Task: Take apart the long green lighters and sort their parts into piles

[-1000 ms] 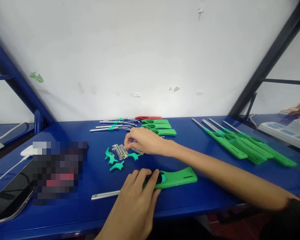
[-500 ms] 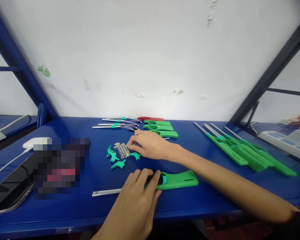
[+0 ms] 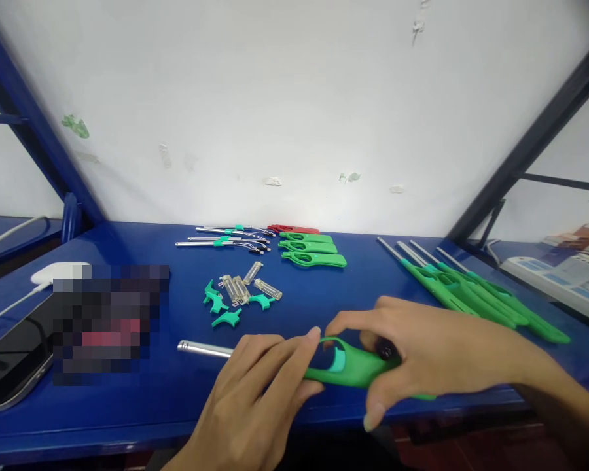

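Observation:
Both my hands hold one green long-nosed lighter (image 3: 346,368) near the front edge of the blue table (image 3: 142,405). My left hand (image 3: 258,399) grips its front part, where the metal tube (image 3: 203,348) sticks out to the left. My right hand (image 3: 436,360) wraps the green handle end, with a small dark part at its fingertips. Behind them lie small teal triggers (image 3: 220,307) and clear metal-tipped pieces (image 3: 248,284).
At the back middle lie green handle shells (image 3: 311,248), a red one (image 3: 294,229) and metal tube assemblies (image 3: 223,239). Several finished green lighters (image 3: 471,288) lie at the right. A tablet (image 3: 10,353), a white charger (image 3: 53,271) and a blurred patch occupy the left.
My right hand has left the small parts in the middle and come back to the lighter's handle. The lighter is now lifted a little and gripped by both hands.

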Motion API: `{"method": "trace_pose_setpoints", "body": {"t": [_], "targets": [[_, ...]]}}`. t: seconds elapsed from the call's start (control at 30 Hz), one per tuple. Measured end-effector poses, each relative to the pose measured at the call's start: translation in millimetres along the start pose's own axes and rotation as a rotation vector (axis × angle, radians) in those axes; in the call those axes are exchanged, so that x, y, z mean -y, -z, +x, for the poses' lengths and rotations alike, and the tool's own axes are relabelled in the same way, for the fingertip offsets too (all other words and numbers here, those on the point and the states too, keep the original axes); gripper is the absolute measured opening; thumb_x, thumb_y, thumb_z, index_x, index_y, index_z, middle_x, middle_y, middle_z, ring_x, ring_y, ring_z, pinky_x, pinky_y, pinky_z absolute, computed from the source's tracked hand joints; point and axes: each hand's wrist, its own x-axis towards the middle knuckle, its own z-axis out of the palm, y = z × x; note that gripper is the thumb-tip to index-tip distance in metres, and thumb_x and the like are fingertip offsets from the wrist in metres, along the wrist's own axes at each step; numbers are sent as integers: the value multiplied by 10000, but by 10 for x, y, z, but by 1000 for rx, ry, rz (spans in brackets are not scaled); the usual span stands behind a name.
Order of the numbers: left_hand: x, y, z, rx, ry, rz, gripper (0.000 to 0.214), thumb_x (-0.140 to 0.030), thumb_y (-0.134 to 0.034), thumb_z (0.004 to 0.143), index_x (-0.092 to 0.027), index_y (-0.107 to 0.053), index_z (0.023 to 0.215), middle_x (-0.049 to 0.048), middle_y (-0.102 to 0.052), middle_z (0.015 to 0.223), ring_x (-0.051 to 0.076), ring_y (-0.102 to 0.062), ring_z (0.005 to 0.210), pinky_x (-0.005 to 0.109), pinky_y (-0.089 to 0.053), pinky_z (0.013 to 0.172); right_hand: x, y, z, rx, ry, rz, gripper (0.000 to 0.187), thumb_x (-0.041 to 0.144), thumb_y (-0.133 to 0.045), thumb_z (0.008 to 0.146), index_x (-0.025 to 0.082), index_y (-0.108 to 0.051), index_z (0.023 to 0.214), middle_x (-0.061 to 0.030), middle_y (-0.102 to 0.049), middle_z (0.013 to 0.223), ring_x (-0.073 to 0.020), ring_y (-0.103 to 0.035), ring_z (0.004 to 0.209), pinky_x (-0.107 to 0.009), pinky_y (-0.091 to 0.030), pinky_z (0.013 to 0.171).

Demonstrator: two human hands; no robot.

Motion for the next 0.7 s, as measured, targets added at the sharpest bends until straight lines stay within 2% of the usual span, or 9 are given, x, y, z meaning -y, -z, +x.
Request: {"method": "trace_pose_setpoints", "body": {"t": [0.13,0.3,0.53,0.7], "targets": [[37,71,35,18,-107,182,307,-167,-601,1137,-108,-629,1437,82,-814,1112,244,-708,998,389,-567,915,-88,-27,-79,-23,-10,43,587,612,-883,824,372,-752,1343,13,-715,844,-215,-636,814,-276,-474,663],[102,88,49,41,-173,263,240,-85,-468,1152,-95,-653,1304,61,-813,975,225,-736,819,384,-565,763,-130,-75,-95,-66,16,11,601,675,-836,852,398,-753,1379,-8,-739,867,-233,-646,801,-308,-493,687],[62,69,76,115,-124,313,286,-126,-336,1188,-123,-618,1239,55,-804,922,237,-793,784,398,-621,718,-142,-169,-104,-111,115,-206,543,602,-724,995,392,-697,1495,-15,-826,868,-254,-723,754,-355,-491,758],[56,79,82,99,-70,230,323,-150,-278,1199,-159,-601,1216,35,-793,876,209,-783,705,357,-620,642,-145,-208,-123,-190,236,-328,515,439,-713,1051,357,-630,1553,37,-789,808,-200,-724,670,-309,-444,672]]}}
